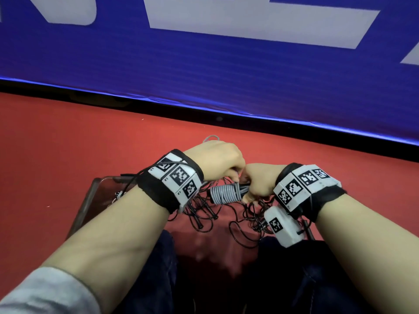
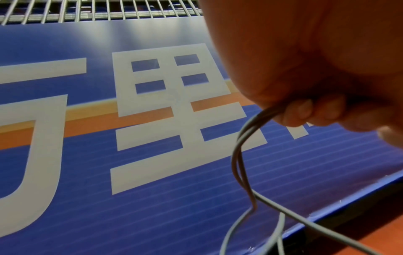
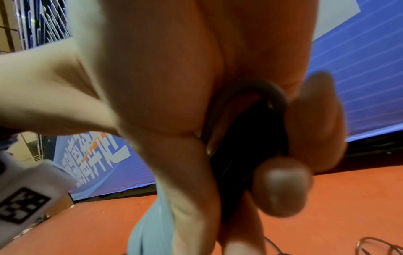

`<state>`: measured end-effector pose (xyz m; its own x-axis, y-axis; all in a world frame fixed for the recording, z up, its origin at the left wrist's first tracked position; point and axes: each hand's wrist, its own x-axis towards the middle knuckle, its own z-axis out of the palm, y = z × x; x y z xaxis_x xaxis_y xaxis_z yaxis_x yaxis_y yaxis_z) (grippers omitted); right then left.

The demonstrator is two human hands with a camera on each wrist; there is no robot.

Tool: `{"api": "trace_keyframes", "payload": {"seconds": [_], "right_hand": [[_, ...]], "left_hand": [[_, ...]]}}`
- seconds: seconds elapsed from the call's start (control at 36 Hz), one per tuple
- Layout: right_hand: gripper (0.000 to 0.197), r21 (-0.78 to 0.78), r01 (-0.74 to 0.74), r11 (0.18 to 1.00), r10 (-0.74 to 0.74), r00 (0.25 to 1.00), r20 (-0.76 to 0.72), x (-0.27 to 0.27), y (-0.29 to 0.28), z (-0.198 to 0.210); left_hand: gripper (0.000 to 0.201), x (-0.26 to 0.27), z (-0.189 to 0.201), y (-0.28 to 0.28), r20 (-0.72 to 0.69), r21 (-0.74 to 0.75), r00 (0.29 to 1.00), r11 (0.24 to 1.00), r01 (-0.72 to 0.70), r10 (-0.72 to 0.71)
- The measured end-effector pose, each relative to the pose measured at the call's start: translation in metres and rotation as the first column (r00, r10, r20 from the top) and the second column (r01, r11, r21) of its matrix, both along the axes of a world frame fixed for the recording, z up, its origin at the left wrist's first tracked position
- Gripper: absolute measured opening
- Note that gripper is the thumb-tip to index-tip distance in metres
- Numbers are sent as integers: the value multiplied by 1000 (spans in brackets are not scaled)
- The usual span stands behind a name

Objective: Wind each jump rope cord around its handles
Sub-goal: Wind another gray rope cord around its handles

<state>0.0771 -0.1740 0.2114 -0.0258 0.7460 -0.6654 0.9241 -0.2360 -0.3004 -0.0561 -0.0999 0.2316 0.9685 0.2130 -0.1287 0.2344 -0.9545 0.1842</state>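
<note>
Nearest the camera in the head view are two bare forearms, each with one black wrist band (image 1: pixel 158 191) carrying white marker blocks; a grey sleeve (image 1: pixel 45 291) shows at 7 o'clock and dark trousers (image 1: pixel 158 279) lie below.

Between the knees, at 6 o'clock from the hands, a tangle of thin black cords (image 1: pixel 240 223) lies on the red floor (image 1: pixel 56 137). How many ropes make up the tangle cannot be told. At 9 o'clock from it sits one clear box (image 1: pixel 90 200), its contents hidden by the left arm.

Above the tangle, the right hand (image 1: pixel 260 180) is closed in a fist around the black handles (image 3: pixel 244 138) of one rope; the right wrist view shows its fingers (image 3: pixel 281 186) curled over the dark grip, though whether one or two handles lie in the fist cannot be told. One bundle of grey cord (image 1: pixel 224 193) is coiled around the handles, sticking out toward 9 o'clock from the fist.

The left hand (image 1: pixel 215 159) touches the right at 11 o'clock from it, its fingertips (image 2: pixel 303 112) pinching two strands of loose grey cord (image 2: pixel 240 163). A grey loop (image 1: pixel 210 138) peeks out beyond the left hand at 12 o'clock.

Farthest off stands one blue banner (image 1: pixel 204 64) with large white characters, and one wire rack (image 2: pixel 98 10) above it.
</note>
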Motion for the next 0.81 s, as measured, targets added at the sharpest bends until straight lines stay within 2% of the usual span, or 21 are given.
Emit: {"api": "trace_keyframes", "payload": {"seconds": [0.17, 0.31, 0.56, 0.67, 0.78, 0.81], "right_hand": [[16, 5, -81, 997, 81, 996, -25, -2, -4, 6], [26, 52, -76, 996, 77, 997, -12, 1, -5, 8], [24, 34, -61, 998, 62, 998, -15, 1, -4, 6], [11, 79, -101, 992, 107, 991, -78, -2, -9, 14], [25, 142, -124, 982, 148, 974, -172, 1, -13, 26], [22, 165, -106, 981, 139, 969, -206, 4, -13, 29]], "left_hand": [[23, -5, -4, 7, -32, -181, 997, 980, -80, 75], [24, -12, -7, 15, -46, -303, 982, 934, -187, 182], [22, -11, -4, 12, -97, -275, 975, 936, -220, 200], [25, -15, -1, 16, -54, -386, 969, 890, -245, 243], [30, -21, -1, 19, -26, -533, 954, 803, -267, 300], [33, -22, 1, 20, -12, -563, 947, 781, -272, 322]]}}
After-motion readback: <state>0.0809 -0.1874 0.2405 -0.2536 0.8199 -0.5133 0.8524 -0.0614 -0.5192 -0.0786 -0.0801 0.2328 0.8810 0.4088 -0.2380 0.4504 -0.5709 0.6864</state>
